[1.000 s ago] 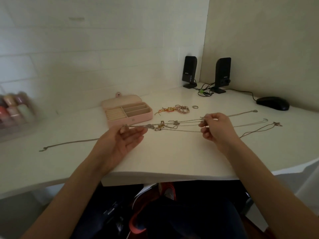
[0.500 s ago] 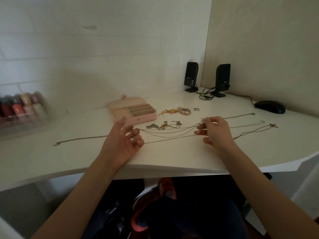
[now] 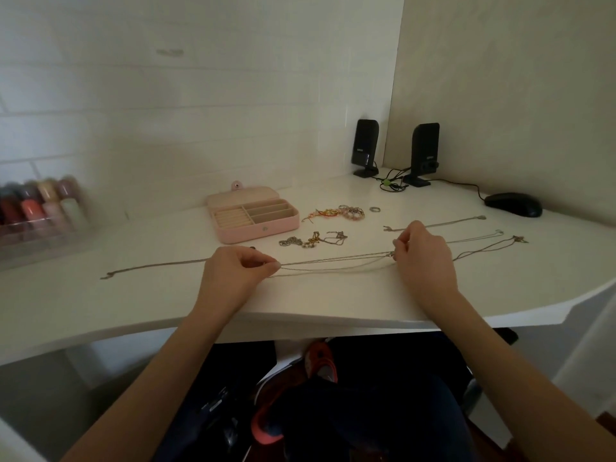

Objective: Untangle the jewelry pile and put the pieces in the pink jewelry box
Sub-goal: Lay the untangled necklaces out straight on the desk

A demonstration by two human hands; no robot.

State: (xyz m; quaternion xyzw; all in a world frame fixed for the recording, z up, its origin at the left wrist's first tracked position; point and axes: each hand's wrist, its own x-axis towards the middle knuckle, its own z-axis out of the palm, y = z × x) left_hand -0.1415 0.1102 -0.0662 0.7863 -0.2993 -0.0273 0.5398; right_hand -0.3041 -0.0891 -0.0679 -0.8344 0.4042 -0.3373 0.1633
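**Chains stretched between two hands**

Several thin chains (image 3: pixel 336 263) run in a shallow sag just above the white worktop (image 3: pixel 166 305), pulled out between both hands. The left hand (image 3: pixel 233 278) pinches their left end, its fingers (image 3: pixel 266 266) curled together on the strands; one chain trails on past it to the left across the worktop. The right hand (image 3: pixel 423 258) grips the other end, fingers (image 3: pixel 401 245) clamped on the chains — loose tails fan out to its right, lying flat.

Behind the chains sits a small tangle of jewelry (image 3: pixel 313 240), and further back a heap of rings and bracelets (image 3: pixel 340 212) with a single ring (image 3: pixel 375 209) just beside it. The pink jewelry box (image 3: pixel 253 216) stands open to the left of these, its compartments showing nothing inside.

Two black speakers (image 3: pixel 365 148) stand in the corner, a mouse (image 3: pixel 513 204) at far right, blurred bottles (image 3: pixel 40 205) at far left.
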